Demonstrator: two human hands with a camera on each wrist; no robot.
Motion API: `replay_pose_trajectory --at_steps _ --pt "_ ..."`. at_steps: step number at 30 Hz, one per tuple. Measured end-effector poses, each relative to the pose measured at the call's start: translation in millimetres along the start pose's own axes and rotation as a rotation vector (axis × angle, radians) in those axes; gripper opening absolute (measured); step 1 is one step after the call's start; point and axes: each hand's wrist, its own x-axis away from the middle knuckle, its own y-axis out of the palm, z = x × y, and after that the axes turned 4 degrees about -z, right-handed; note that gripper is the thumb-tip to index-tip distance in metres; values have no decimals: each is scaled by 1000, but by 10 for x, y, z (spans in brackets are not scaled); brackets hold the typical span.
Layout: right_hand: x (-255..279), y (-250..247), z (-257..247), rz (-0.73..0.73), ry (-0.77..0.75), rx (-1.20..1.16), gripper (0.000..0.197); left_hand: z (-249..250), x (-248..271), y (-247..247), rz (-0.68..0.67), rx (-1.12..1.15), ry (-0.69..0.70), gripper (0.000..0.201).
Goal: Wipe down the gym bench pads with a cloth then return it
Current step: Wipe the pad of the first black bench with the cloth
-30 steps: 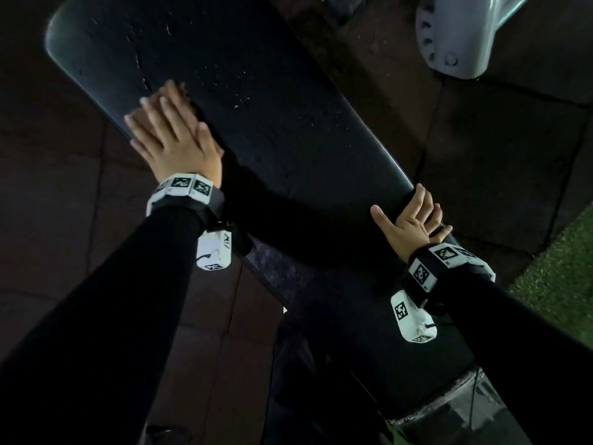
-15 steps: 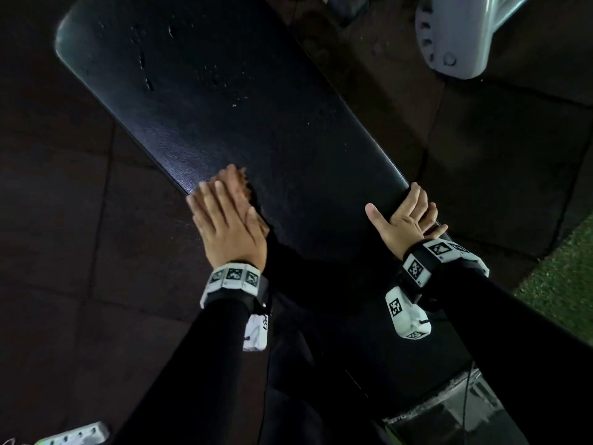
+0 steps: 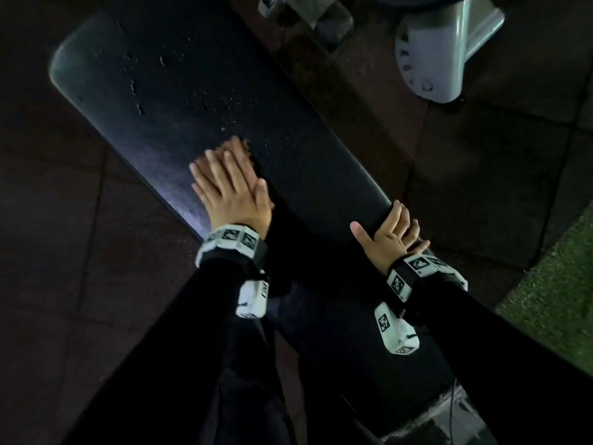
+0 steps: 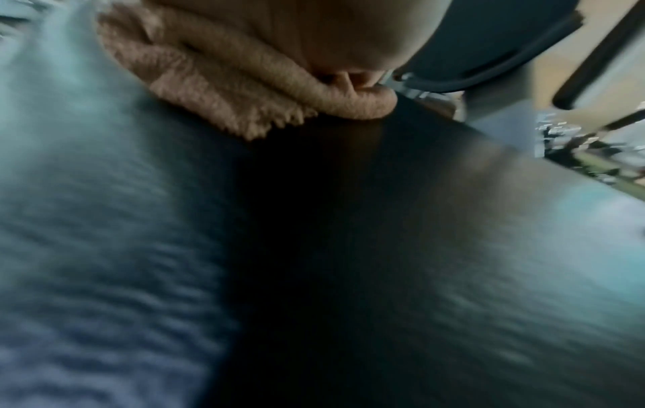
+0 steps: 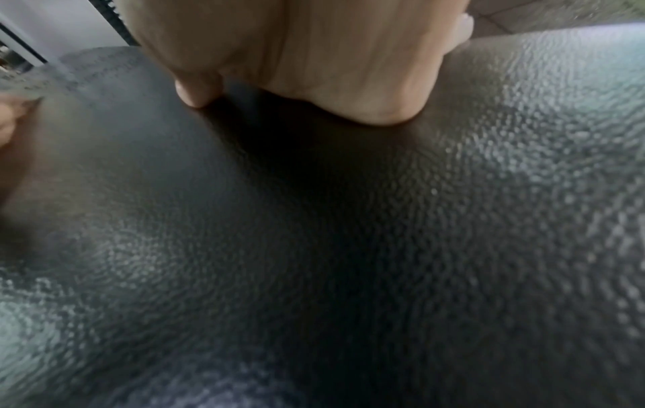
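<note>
Left hand (image 3: 232,191) is laid flat, fingers straight and together, pressed down on a tan terry cloth (image 4: 223,82). Cloth is folded under the palm, mostly covered in the head view; only a fringe is seen past the fingertips (image 3: 239,143). Cloth is located mid-length on the black bench pad (image 3: 308,175), nearer the pad's left edge. Right hand (image 3: 390,234) is set on the pad's right edge, fingers curled over the edge, thumb spread on the top surface; nothing else is held. Water droplets (image 3: 224,101) are seen on the pad surface beyond the cloth, toward the far rounded end. A grey machine frame (image 3: 446,56) is seen on the dark floor tiles (image 3: 481,175) past the bench's right edge. Left wrist view is motion-blurred.
</note>
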Motion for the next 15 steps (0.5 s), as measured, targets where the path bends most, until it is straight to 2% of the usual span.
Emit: replay_pose_trajectory --at_steps 2,6,8,11,15 --pt "-4 9 3 15 6 -2 99 96 42 28 -44 10 56 75" --pt "30 47 -31 49 40 -5 98 36 9 -67 -69 224 50 78" --pt "71 59 -54 81 67 -13 97 -98 -48 -174 -73 271 42 72" --pt "152 74 -94 153 90 -6 95 -428 -290 -354 -88 167 22 59" --pt "315 146 -292 198 133 -2 89 -937 -811 -601 -106 8 72 54"
